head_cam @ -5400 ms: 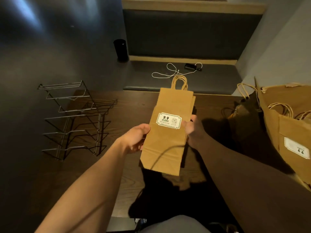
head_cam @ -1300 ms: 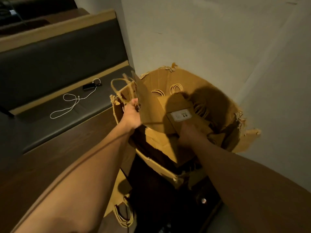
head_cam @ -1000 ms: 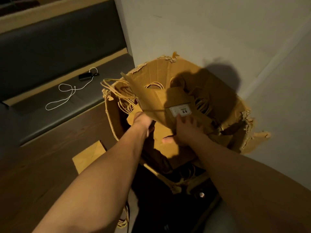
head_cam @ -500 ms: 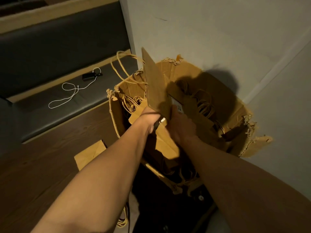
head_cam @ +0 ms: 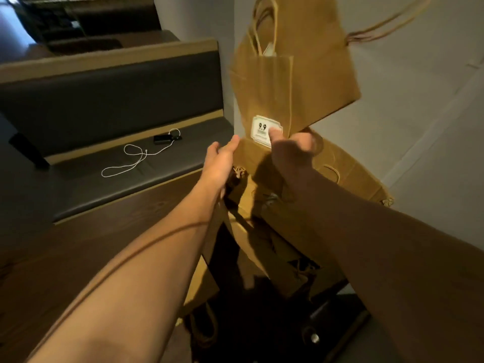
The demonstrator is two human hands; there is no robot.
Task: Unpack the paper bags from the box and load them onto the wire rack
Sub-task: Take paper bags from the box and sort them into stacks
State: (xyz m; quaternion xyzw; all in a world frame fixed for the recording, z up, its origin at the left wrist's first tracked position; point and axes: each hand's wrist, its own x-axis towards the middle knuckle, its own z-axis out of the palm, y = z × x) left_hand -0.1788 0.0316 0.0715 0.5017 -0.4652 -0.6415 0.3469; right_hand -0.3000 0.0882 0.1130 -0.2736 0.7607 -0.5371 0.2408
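head cam | looks fwd+down | close over hands [head_cam: 220,163] | single view

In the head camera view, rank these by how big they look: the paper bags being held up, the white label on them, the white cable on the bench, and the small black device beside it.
Largest to smallest as they appear:
1. paper bags
2. white cable
3. white label
4. black device

The bags and label are nearer the camera than the bench items, so true sizes are unsure.

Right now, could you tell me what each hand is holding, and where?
The right hand pinches the paper bags at their lower part, thumb on the label. The left hand holds nothing.
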